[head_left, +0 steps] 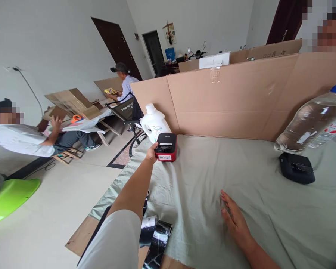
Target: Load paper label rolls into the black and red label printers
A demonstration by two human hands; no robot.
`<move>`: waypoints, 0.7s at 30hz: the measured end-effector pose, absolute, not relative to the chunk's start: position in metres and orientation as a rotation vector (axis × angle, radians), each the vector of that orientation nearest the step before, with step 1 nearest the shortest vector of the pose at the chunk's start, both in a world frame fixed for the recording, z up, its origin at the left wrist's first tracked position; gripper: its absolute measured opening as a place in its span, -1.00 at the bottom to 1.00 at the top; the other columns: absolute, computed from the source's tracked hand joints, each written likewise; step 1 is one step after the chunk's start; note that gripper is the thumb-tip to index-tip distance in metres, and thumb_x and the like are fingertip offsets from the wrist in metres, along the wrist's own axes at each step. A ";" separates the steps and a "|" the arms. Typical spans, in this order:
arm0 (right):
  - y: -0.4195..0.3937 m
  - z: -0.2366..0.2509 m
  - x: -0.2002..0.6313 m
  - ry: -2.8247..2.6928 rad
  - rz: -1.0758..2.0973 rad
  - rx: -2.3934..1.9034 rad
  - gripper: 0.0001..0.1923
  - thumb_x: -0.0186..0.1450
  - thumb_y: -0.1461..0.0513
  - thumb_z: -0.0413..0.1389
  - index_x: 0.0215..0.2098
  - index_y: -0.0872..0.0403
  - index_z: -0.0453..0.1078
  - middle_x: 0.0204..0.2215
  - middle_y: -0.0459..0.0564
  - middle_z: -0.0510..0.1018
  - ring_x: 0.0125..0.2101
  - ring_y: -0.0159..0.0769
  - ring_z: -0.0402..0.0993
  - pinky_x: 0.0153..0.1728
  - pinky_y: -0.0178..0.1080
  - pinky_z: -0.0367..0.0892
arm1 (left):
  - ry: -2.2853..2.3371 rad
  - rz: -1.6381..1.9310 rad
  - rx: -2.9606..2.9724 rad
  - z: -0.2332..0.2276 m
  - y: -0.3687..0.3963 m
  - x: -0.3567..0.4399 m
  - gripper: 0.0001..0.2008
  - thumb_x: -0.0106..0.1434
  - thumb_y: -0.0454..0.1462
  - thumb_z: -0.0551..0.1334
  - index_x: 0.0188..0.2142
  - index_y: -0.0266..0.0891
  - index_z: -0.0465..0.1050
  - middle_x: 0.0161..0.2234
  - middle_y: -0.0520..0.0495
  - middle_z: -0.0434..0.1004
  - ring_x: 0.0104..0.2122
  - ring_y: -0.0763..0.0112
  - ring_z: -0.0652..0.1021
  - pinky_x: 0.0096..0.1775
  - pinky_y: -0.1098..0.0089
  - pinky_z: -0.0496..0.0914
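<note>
My left hand [151, 152] reaches far across the cloth and grips the left side of a small label printer [166, 148] with a black top and red sides. Some of its fingers are hidden behind the printer. Just behind stands a white jug [154, 122] with a cap and handle. Over the cloth at the lower right, my right hand [235, 222] is open, fingers stretched out, with nothing in it. A black device [296, 168] lies on the cloth to the far right.
A green-grey cloth [201, 194] covers the table. A cardboard wall [229, 101] runs along the back. Large clear bottles [310, 116] stand at right. Black marbled rolls [158, 244] lie near my left arm. Two people [25, 136] sit at left; another is partly visible at upper right.
</note>
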State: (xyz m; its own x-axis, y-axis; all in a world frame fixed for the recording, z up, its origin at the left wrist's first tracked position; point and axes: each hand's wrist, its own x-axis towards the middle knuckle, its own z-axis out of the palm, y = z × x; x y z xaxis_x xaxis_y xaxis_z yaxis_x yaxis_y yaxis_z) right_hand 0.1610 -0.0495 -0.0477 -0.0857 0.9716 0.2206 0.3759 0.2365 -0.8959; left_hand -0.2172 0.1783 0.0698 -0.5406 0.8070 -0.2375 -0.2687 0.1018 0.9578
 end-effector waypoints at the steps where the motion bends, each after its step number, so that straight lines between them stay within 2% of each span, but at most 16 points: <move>1: -0.050 -0.046 0.161 -1.613 0.895 -1.313 -0.47 0.39 0.02 -0.04 0.30 -0.13 0.16 0.25 0.05 0.32 0.20 -0.08 0.33 0.08 0.07 0.42 | 1.575 1.564 0.559 0.070 0.180 -0.221 -0.80 0.21 -0.27 0.20 -0.22 -0.37 0.48 -0.46 -0.13 0.59 -0.37 0.19 0.60 -0.22 0.20 0.50; 3: -0.049 -0.043 0.161 -1.598 0.954 -1.351 -0.47 0.38 0.01 -0.04 0.29 -0.10 0.18 0.26 0.04 0.30 0.24 -0.09 0.26 0.17 0.09 0.31 | 1.709 1.535 0.579 0.073 0.180 -0.226 -0.83 0.19 -0.27 0.22 -0.28 -0.35 0.48 -0.43 -0.16 0.58 -0.30 0.13 0.60 -0.19 0.19 0.49; 6: -0.048 -0.042 0.160 -1.608 0.920 -1.343 -0.49 0.35 -0.01 0.00 0.23 -0.09 0.26 0.22 0.05 0.36 0.22 -0.07 0.28 0.20 0.12 0.25 | 1.962 1.516 0.628 0.084 0.176 -0.229 -0.88 0.21 -0.29 0.20 -0.30 -0.31 0.47 -0.27 -0.23 0.57 -0.03 0.03 0.51 0.01 0.13 0.38; 8: -0.048 -0.040 0.157 -1.631 0.873 -1.327 -0.53 0.33 0.00 0.03 0.16 -0.10 0.33 0.14 0.06 0.45 0.15 -0.06 0.36 0.17 0.12 0.29 | 2.120 1.526 0.659 0.091 0.172 -0.222 -0.85 0.24 -0.31 0.16 -0.22 -0.30 0.45 -0.04 -0.29 0.49 0.18 -0.03 0.31 0.17 0.03 0.19; 10: -0.046 -0.037 0.156 -1.666 0.848 -1.297 -0.58 0.31 0.01 0.06 0.10 -0.10 0.38 0.05 0.07 0.52 0.08 -0.07 0.44 0.10 0.08 0.36 | 2.268 1.574 0.759 0.092 0.167 -0.203 -0.77 0.25 -0.33 0.12 -0.10 -0.27 0.41 0.17 -0.28 0.29 0.28 -0.01 0.12 0.24 -0.01 0.00; 12: -0.039 -0.030 0.162 -1.662 0.832 -1.291 -0.60 0.30 0.01 0.06 0.07 -0.10 0.39 -0.01 0.07 0.55 0.00 -0.09 0.49 -0.01 0.02 0.44 | 2.330 1.625 1.066 0.084 0.157 -0.171 -0.73 0.22 -0.33 0.14 -0.07 -0.24 0.39 0.18 -0.23 0.25 0.26 0.03 0.14 0.25 0.01 -0.04; 15: -0.014 -0.012 0.193 -1.549 0.598 -1.405 -0.62 0.32 0.00 0.03 0.02 -0.07 0.40 -0.06 0.09 0.55 -0.05 -0.09 0.49 -0.06 0.03 0.44 | 2.025 1.534 1.630 0.059 0.129 -0.105 -0.78 0.18 -0.30 0.17 -0.15 -0.23 0.39 -0.04 -0.15 0.42 0.08 0.12 0.36 0.18 0.09 0.16; 17: 0.011 0.003 0.229 -1.474 0.279 -1.516 -0.60 0.29 -0.01 0.05 0.01 -0.02 0.39 -0.03 0.14 0.52 0.03 -0.03 0.41 0.07 0.13 0.31 | 1.765 1.406 1.708 0.038 0.100 -0.059 -0.77 0.18 -0.27 0.16 -0.15 -0.20 0.38 -0.11 -0.10 0.44 0.00 0.18 0.43 0.12 0.12 0.26; 19: 0.038 0.018 0.271 -1.420 -0.017 -1.637 -0.50 0.23 -0.04 0.10 0.03 0.07 0.38 0.08 0.24 0.41 0.15 0.09 0.25 0.16 0.22 0.15 | 1.613 1.240 1.725 0.019 0.071 -0.020 -0.75 0.20 -0.24 0.15 -0.11 -0.18 0.37 -0.09 -0.11 0.44 0.01 0.20 0.44 0.10 0.13 0.29; 21: 0.063 0.028 0.312 -1.360 -0.168 -1.853 -0.40 0.18 -0.03 0.15 0.09 0.12 0.33 0.20 0.31 0.25 0.23 0.18 0.10 0.19 0.26 0.04 | 1.580 1.103 1.737 0.006 0.047 0.007 -0.73 0.21 -0.24 0.13 -0.08 -0.17 0.36 -0.05 -0.13 0.43 0.04 0.20 0.42 0.11 0.13 0.29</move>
State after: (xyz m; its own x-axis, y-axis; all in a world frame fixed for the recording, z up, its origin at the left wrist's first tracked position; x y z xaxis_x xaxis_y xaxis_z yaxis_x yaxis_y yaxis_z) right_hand 0.3123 0.0632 0.0285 0.4097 0.7381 0.5360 0.8461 -0.0879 -0.5256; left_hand 0.0071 0.0473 0.0062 -0.0224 0.9773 0.2108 0.5346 -0.1665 0.8285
